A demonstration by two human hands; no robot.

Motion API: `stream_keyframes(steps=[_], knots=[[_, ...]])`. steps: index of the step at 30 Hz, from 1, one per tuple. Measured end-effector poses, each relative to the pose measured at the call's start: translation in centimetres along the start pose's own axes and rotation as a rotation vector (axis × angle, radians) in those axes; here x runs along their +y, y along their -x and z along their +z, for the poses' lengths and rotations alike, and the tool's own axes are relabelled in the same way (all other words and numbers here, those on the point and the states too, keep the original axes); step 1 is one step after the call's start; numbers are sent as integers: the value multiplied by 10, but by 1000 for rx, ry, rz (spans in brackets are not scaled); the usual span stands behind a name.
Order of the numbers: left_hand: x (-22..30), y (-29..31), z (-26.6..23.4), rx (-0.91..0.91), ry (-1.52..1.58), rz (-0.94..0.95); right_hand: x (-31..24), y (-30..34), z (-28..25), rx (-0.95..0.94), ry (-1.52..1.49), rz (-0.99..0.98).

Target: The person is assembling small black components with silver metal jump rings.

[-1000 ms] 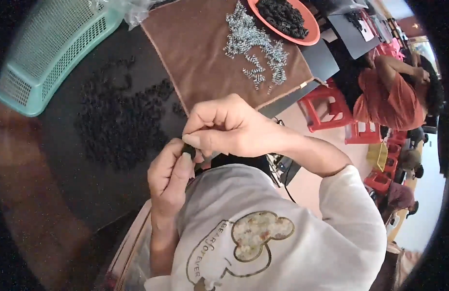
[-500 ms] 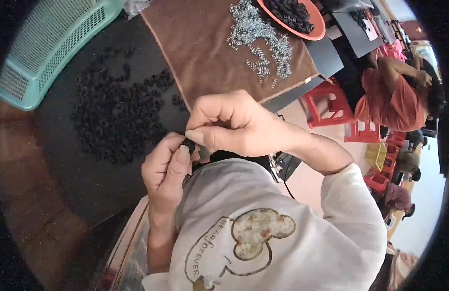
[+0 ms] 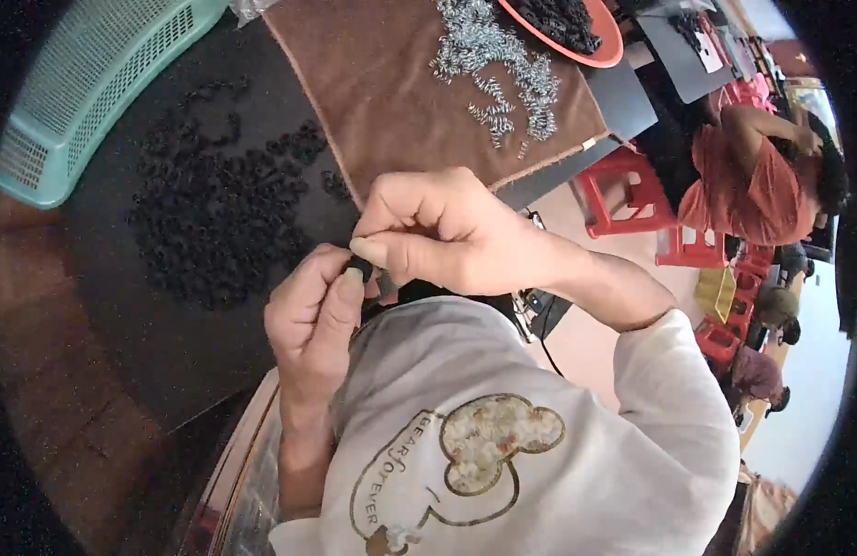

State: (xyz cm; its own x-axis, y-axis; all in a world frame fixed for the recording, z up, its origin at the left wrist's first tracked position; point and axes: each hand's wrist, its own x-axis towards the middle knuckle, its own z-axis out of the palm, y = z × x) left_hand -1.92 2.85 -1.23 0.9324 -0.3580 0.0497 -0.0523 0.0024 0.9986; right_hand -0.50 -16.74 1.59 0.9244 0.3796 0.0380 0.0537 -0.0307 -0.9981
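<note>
Between thumb and fingers, my left hand [image 3: 308, 306] grips a small black part [image 3: 359, 268]. Right above it, the thumb and forefinger of my right hand [image 3: 438, 232] are pinched together at the top of the part; whatever lies between those fingertips is too small to see. Beyond my left hand, many small black ring-like parts [image 3: 206, 222] lie heaped on a dark mat [image 3: 104, 306]. Farther off, loose silver coil springs [image 3: 493, 65] are spread on a brown cloth [image 3: 373, 93].
A green plastic basket [image 3: 95, 102] stands at the far left. An orange bowl [image 3: 609, 46] of black parts rests at the cloth's far right corner. To the right are red stools [image 3: 628, 199], a seated person in an orange top [image 3: 743, 185], and other people farther back.
Both hands keep nearly the same hold on the black part, with my left hand shifted very slightly left and up. The surroundings have moved slightly in the view.
</note>
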Motion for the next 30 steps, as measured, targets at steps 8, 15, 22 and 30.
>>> stream_keyframes(steps=[8, 15, 22, 30], knots=[[3, 2, -3, 18, 213, -133, -12, -5, -7, -66, -292, 291], [4, 2, -8, -20, 232, -166, -12, -5, -6, -69, -159, 213], [13, 2, -6, -22, 126, -159, -16, -6, -6, -122, -73, 170], [15, 0, -7, -5, 100, -100, -16, -7, -4, -137, -147, 255]])
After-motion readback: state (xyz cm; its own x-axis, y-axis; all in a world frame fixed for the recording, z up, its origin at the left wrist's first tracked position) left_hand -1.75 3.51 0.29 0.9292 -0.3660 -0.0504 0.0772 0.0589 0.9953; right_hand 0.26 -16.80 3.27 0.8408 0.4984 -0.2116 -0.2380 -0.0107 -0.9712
